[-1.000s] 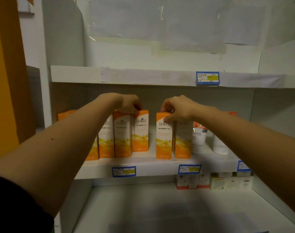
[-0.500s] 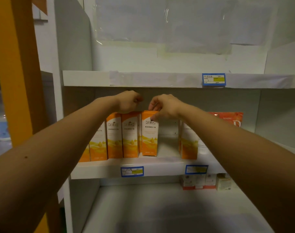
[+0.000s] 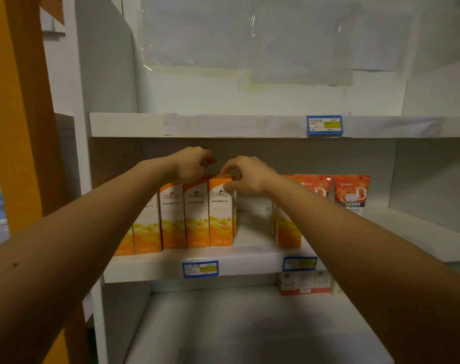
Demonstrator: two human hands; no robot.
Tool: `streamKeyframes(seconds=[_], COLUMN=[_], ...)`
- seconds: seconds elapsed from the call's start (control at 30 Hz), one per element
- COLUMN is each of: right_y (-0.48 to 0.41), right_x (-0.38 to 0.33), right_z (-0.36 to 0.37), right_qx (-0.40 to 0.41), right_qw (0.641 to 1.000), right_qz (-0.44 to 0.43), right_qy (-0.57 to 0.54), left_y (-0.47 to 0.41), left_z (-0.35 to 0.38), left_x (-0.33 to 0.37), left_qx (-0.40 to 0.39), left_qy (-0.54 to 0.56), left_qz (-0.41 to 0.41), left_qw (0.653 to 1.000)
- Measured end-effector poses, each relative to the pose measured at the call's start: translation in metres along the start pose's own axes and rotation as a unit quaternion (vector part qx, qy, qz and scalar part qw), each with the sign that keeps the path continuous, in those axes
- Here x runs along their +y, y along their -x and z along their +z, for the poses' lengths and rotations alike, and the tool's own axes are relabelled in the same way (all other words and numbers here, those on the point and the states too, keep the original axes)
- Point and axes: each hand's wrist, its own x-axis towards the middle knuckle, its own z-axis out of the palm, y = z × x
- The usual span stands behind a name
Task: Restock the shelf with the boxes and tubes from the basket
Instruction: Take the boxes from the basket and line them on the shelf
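— White shelving (image 3: 155, 266) fills the view, three levels deep. Where are the hands?

— Both at the middle level. Right hand (image 3: 246, 177) pinches the top of an orange-and-white box (image 3: 221, 214), thumb on its front face, fingers curled over the top edge. Left hand (image 3: 190, 164) is loosely fisted over the neighbouring boxes (image 3: 172, 216); whether it grips one, I cannot tell.

— And around them?

— The held box stands upright, touching that row. Past a gap stands another orange box (image 3: 286, 229), then red pouches (image 3: 350, 193). Small cartons (image 3: 305, 283) sit below.
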Motion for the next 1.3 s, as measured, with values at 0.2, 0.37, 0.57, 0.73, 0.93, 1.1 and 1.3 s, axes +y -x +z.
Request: streamKeyframes(seconds=[0.2,0.37,0.57,0.73,0.93,1.1,1.3], right_y=[0.025,0.046,0.057,0.062,0.065,0.066,0.063], right_x=[0.038,0.069,0.085,0.089,0.088,0.09,0.093], right_z=[-0.034,-0.061,-0.073,-0.077,-0.077,-0.074,-0.066], right_qx=[0.014,0.03,0.038,0.021,0.004,0.009,0.013], right_qw=[0.999,0.996,0.994,0.992,0.991,0.991,0.987], right_qz=[0.005,0.052,0.056,0.046,0.037,0.038,0.041], right_qy=[0.045,0.062,0.086,0.118,0.129,0.131,0.156], left_y=[-0.01,-0.022,-0.045,-0.052,-0.059,-0.055,-0.045], left_z=[0.01,0.026,0.041,0.047,0.055,0.053,0.039], left_x=[0.018,0.048,0.081,0.092,0.095,0.093,0.076], left_qx=[0.002,0.086,-0.016,-0.076,-0.038,-0.024,-0.021], left_qy=[-0.011,-0.029,0.03,0.068,0.088,0.048,0.03], left_qz=[0.02,0.068,0.097,0.11,0.087,0.071,0.046], left_qw=[1.0,0.994,0.995,0.989,0.992,0.996,0.998])
